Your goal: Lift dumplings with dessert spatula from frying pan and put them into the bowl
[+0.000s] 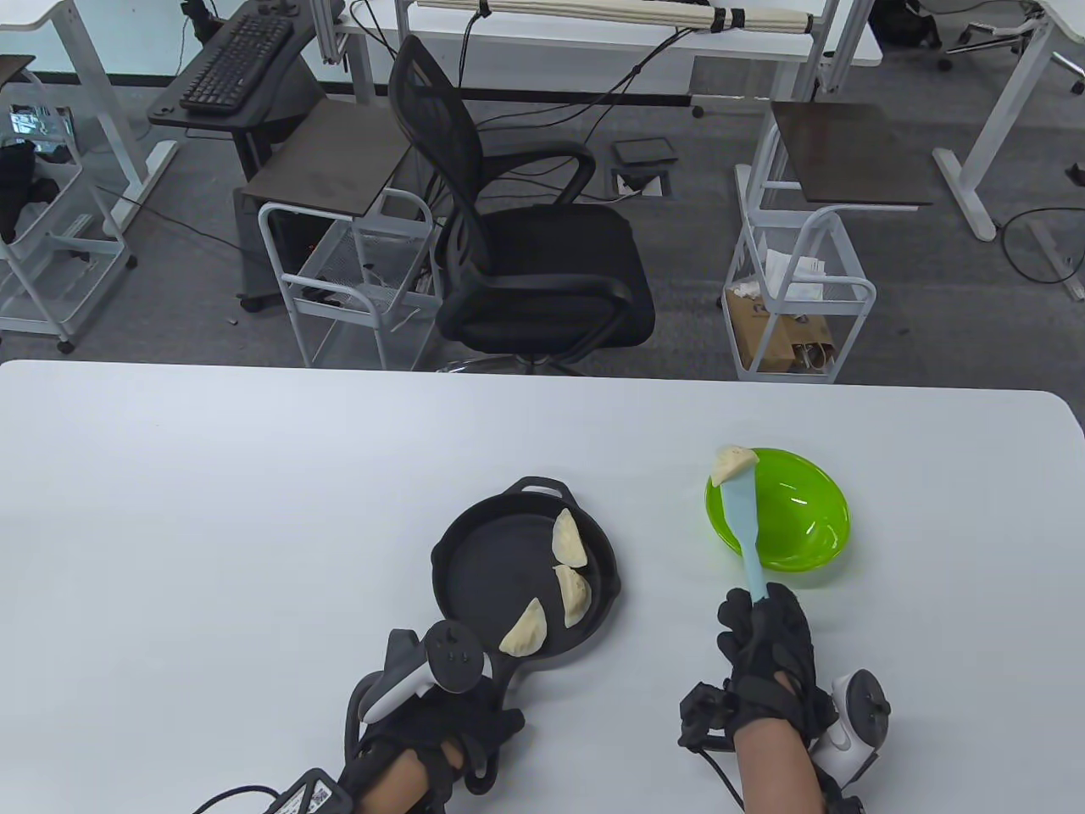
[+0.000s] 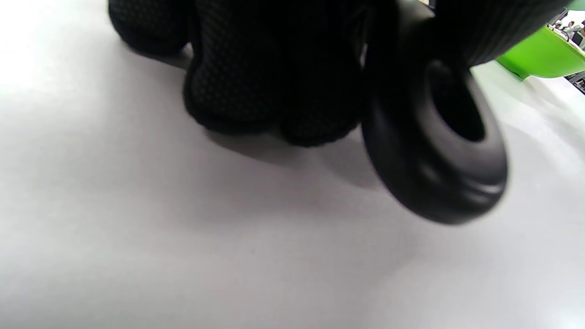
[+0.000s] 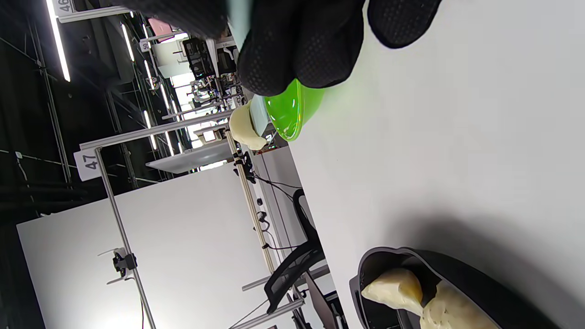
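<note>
A black frying pan [image 1: 475, 560] sits on the white table with three pale dumplings [image 1: 575, 593] along its right side. My left hand [image 1: 449, 721] grips the pan's handle from the near side; in the left wrist view its fingers [image 2: 256, 91] curl round the handle above the ring end [image 2: 438, 151]. My right hand [image 1: 767, 649] grips the handle of a light blue dessert spatula [image 1: 744, 526]. One dumpling [image 1: 733, 464] lies on the blade tip, raised over the far left rim of the green bowl [image 1: 797, 517]. The right wrist view shows that dumpling [image 3: 244, 130] beside the bowl [image 3: 288, 109].
The bowl stands right of the pan with a strip of bare table [image 1: 661, 577] between them. Beyond the table's far edge are a black office chair [image 1: 525, 254] and white wire carts [image 1: 797, 288]. The pan's rim [image 3: 457, 274] shows low in the right wrist view.
</note>
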